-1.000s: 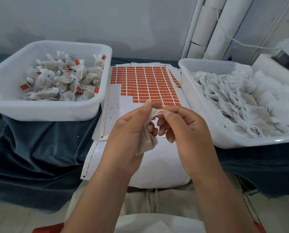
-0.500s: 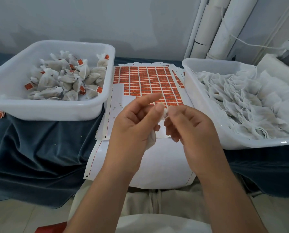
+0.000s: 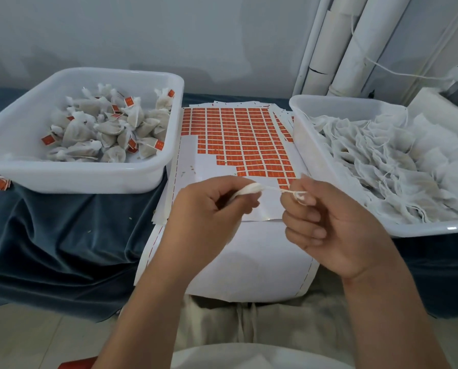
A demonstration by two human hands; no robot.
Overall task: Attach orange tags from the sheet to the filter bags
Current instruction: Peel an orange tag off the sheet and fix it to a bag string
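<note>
Mostly hidden inside the gripping left hand [image 3: 209,209], a bunched filter bag [image 3: 249,188] hangs just in front of the sheet [image 3: 196,166] of orange tags [image 3: 238,134]. The right hand [image 3: 329,227] pinches its string [image 3: 274,189] (pulled taut). Left of the sheet stands the tagged-bag tub [image 3: 89,178], and right of it the untagged-bag tub [image 3: 306,153].

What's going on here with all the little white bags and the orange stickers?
A person is tagging filter bags by hand. The left hand grips one filter bag, and the right hand pinches its string, stretched between the two hands. No tag is on it yet. The sheet of orange tags lies ahead, partly used up. The left tub holds tagged bags; the right tub holds plain ones.
</note>
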